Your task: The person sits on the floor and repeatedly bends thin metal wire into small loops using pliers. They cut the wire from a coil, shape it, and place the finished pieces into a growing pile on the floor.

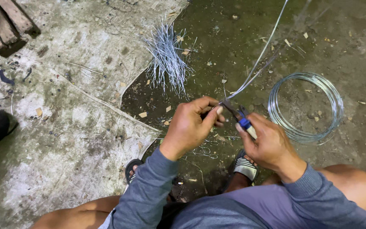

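Steel wire [257, 61] is pinched in the left hand [190, 126]; pliers [239, 117] are gripped by the right hand [269, 144] beside a wire coil [335, 99].

Squatting, knees spread, both grey-sleeved forearms reaching forward. Left hand [190, 125] curled into a fist, thumb pressed over bent fingers, pinching tight. Right hand [267, 142] just beside it, fingers wrapped closed, knuckles up.
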